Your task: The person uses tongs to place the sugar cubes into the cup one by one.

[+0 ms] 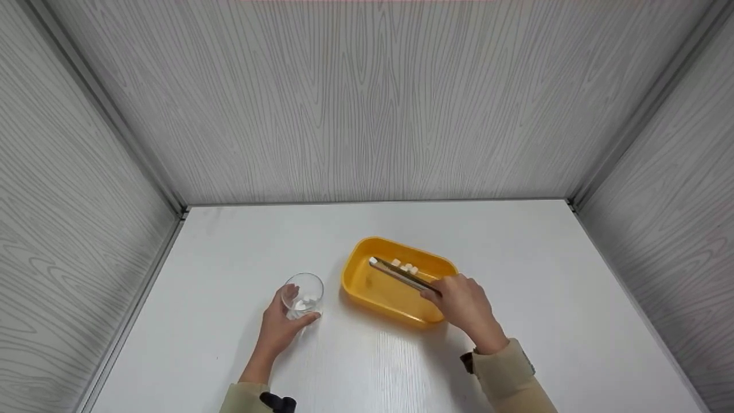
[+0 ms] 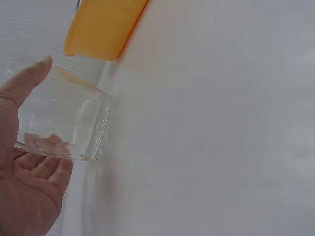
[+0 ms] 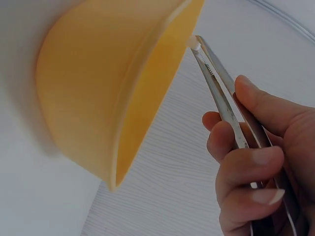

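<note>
My left hand (image 1: pixel 278 326) holds a clear drinking glass (image 1: pixel 309 287) upright on the table, thumb on one side and fingers round the other. A few white pieces lie at the bottom of the glass. In my right hand (image 1: pixel 465 304) I grip metal tweezers (image 3: pixel 221 98), pointing left over the yellow tray (image 1: pixel 367 293). A small white cube (image 1: pixel 373 261) sits between the tweezer tips, also visible in the right wrist view. Several more white cubes (image 1: pixel 408 268) lie in the tray behind the tweezers. My right fingers wrap round the tweezer arms.
The white tabletop (image 1: pixel 241 241) spreads around the glass and the tray. Grey wood-grained panels (image 1: pixel 367 103) enclose it at the back and on both sides. The glass stands a short way left of the tray.
</note>
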Demonstrator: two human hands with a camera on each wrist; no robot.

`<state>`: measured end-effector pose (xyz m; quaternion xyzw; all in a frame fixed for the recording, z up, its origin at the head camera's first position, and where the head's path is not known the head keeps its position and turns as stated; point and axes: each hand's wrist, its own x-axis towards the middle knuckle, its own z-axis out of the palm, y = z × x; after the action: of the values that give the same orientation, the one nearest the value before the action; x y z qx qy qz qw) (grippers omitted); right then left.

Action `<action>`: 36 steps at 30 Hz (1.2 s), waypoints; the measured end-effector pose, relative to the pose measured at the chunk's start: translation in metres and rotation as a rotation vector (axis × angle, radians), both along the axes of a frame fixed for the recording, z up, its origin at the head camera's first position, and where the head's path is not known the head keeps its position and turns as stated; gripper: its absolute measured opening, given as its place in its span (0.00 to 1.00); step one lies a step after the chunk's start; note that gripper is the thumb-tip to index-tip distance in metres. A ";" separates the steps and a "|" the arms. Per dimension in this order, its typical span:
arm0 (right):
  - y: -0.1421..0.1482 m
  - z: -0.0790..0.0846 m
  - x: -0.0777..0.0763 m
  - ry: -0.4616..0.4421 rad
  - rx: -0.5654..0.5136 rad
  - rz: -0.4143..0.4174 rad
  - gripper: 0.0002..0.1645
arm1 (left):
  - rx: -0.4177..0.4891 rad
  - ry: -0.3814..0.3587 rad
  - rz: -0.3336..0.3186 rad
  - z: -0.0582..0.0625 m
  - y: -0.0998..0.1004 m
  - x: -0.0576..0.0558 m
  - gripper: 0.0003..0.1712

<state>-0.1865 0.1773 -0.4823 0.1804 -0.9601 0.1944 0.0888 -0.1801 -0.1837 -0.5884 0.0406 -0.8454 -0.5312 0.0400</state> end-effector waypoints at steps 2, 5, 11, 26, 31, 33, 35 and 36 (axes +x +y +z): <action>-0.003 0.002 0.003 0.014 -0.013 0.020 0.10 | 0.007 0.004 -0.008 0.000 0.000 0.000 0.55; -0.009 0.006 0.006 0.040 -0.022 0.059 0.10 | 0.016 0.001 -0.015 0.001 -0.001 0.000 0.55; -0.023 0.013 0.011 0.050 -0.025 0.124 0.15 | 0.011 -0.005 -0.017 0.001 -0.001 0.000 0.56; -0.054 0.017 0.016 0.111 -0.003 0.218 0.19 | 0.018 -0.024 -0.011 0.002 0.000 0.001 0.56; -0.061 0.016 0.016 0.108 -0.001 0.222 0.19 | 0.013 -0.023 -0.003 0.001 0.000 0.000 0.56; -0.064 0.015 0.016 0.119 0.002 0.227 0.19 | 0.011 -0.018 -0.001 0.000 0.000 0.000 0.55; -0.066 0.014 0.015 0.124 0.005 0.231 0.18 | 0.008 -0.007 -0.002 -0.001 0.000 0.000 0.55; -0.067 0.013 0.015 0.125 0.011 0.234 0.18 | 0.009 -0.001 -0.002 -0.002 0.000 0.000 0.55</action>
<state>-0.1714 0.1103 -0.4690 0.3033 -0.9261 0.1866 0.1242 -0.1804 -0.1839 -0.5902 0.0401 -0.8431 -0.5348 0.0386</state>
